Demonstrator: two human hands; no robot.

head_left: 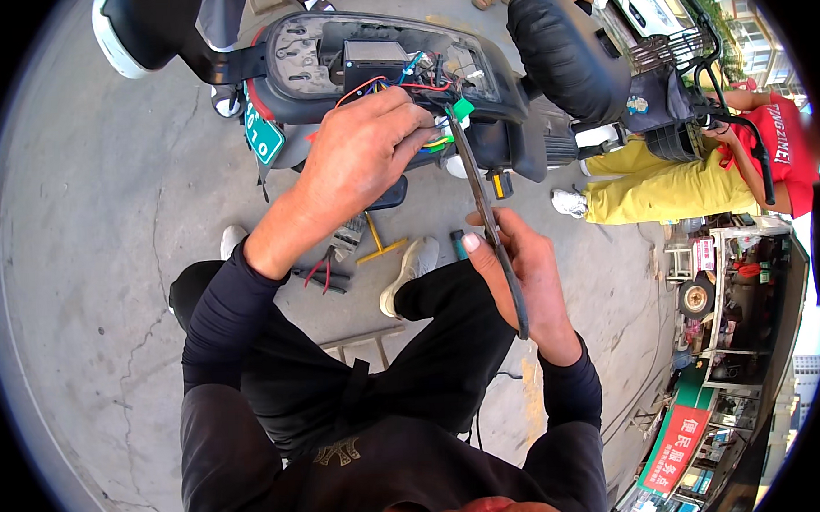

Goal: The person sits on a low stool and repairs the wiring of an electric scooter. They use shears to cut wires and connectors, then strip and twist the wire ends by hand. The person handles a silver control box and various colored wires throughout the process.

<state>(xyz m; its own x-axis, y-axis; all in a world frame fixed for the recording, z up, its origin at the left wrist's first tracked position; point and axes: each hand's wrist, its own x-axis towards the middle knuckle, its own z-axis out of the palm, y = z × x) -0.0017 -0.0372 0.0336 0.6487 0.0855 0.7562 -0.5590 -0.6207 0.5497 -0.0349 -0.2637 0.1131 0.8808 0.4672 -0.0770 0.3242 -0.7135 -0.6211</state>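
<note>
In front of me is an electric scooter (286,75) with its seat tipped up and its under-seat bay open. My left hand (361,154) is closed in a pinch on thin coloured wires (439,145) at the near side of the bay; the exact grip is partly hidden by the fingers. My right hand (530,274) holds a long, narrow, dark metal tool (476,186), thumb along its side. The tool's far end lies among the wires, close to a bright green piece (462,108). A black box with a grey top (373,57) sits in the bay.
Pliers with red grips (325,275) and a yellow T-handled tool (379,250) lie on the concrete floor between my feet. Rightward stand a black-seated vehicle (570,56) and a person in yellow trousers (651,184). A stall (729,335) lines the far right.
</note>
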